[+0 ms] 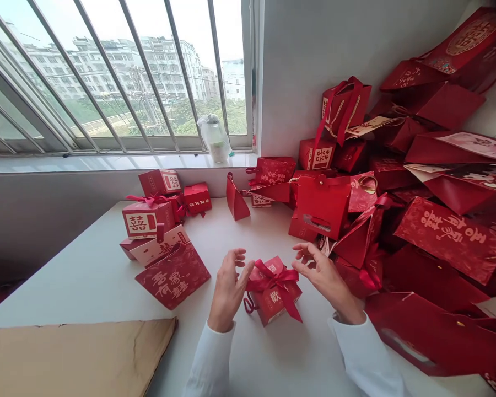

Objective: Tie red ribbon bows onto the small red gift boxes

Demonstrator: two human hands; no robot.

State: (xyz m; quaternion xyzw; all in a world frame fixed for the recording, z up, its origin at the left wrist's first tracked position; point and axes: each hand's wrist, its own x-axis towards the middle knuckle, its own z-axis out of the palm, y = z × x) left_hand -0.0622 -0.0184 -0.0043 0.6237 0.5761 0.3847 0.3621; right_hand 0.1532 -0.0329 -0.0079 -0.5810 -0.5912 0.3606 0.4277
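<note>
A small red gift box [268, 310] with gold lettering sits on the white table between my hands. Its ribbon [278, 280] is tied in a bow on top, and one tail hangs over the front. On the box's left side, my left hand [230, 289] is raised with fingers apart, holding nothing. My right hand [324, 278] hovers by the upper right of the bow, fingers spread and curved, also without anything in it. Whether any fingertip brushes the ribbon I cannot tell. A dark loop of cord [250, 303] sticks out at the box's lower left.
A large pile of red gift bags [446, 231] fills the right side. Several red boxes [149, 218] and a tilted red bag [174, 275] stand at the left. Cardboard [78, 358] lies front left. A plastic-wrapped jar [215, 140] rests on the sill below the barred window.
</note>
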